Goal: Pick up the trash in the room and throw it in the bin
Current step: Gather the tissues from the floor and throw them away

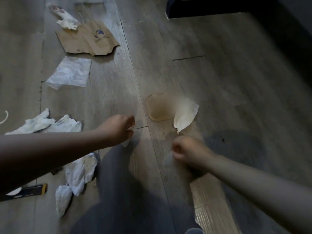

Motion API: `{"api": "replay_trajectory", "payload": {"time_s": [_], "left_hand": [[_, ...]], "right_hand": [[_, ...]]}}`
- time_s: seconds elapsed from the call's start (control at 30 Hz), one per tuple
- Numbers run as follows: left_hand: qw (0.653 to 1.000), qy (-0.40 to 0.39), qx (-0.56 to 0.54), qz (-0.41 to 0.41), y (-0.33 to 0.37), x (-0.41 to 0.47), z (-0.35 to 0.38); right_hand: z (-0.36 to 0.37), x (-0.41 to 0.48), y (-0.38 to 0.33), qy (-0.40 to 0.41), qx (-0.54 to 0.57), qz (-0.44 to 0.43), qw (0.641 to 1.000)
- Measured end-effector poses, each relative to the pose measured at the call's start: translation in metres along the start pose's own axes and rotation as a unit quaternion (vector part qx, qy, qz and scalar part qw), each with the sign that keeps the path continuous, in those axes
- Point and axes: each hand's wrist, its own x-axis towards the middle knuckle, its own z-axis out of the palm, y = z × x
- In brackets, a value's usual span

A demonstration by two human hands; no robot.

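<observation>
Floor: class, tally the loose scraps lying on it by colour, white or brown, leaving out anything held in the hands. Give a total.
White scraps: 7 (two at the left touch; counted apart)
Brown scraps: 2
Total: 9

Grey wood-grain floor [219,81], white tissues [185,114], brown torn bag [87,39] printed blue.

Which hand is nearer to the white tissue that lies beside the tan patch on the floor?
The right hand. It is just below the white tissue in the picture, a little apart. The left hand, which grips a white scrap, is farther off to its left.
</observation>
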Motion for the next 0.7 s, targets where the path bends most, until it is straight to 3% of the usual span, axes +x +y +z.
{"api": "replay_trajectory", "payload": {"time_s": [0.13, 0.27, 0.37, 0.5, 0.7], "left_hand": [[1.0, -0.003, 0.015, -0.014, -0.005, -0.011, -0.001], [1.0, 0.005, 0.023, -0.018, -0.012, -0.021, 0.0], [0.999, 0.011, 0.026, -0.019, -0.013, -0.034, -0.006], [0.999, -0.002, 0.05, -0.007, -0.025, -0.061, -0.019], [0.999, -0.006, 0.024, -0.04, -0.048, -0.089, -0.019]], "right_hand": [[-0.036, 0.022, 0.009, 0.112, 0.088, 0.072, 0.987], [-0.045, 0.039, 0.022, 0.189, 0.063, 0.134, 0.971], [-0.04, 0.046, 0.023, 0.162, 0.103, 0.188, 0.963], [-0.039, 0.054, 0.019, 0.115, 0.086, 0.181, 0.973], [-0.015, 0.052, 0.005, 0.142, 0.059, 0.184, 0.971]]}}
